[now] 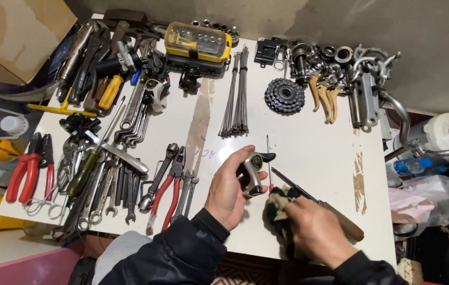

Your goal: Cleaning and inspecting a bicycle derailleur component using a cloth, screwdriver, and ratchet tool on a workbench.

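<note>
Clearly a cleaning step is in hand: the left hand point(230, 190) grips a small silver and black bicycle lever part point(253, 171), fingers wrapped round its body, holding it just above the white surface point(314, 148). The right hand point(316, 229) is clenched on a dark crumpled rag point(279, 211) just right of and below the part, seemingly touching its lower end, though the contact is hard to make out. A wooden-handled screwdriver point(319, 203) lies just right of the part, running under the right hand, and a thin red-tipped tool point(269, 163) stands close against it. Beyond the part lie a bundle of spokes point(236, 95) and a freewheel cog point(284, 95). The next move, I judge, calls for steady grip while the rag wipes the metal.
</note>
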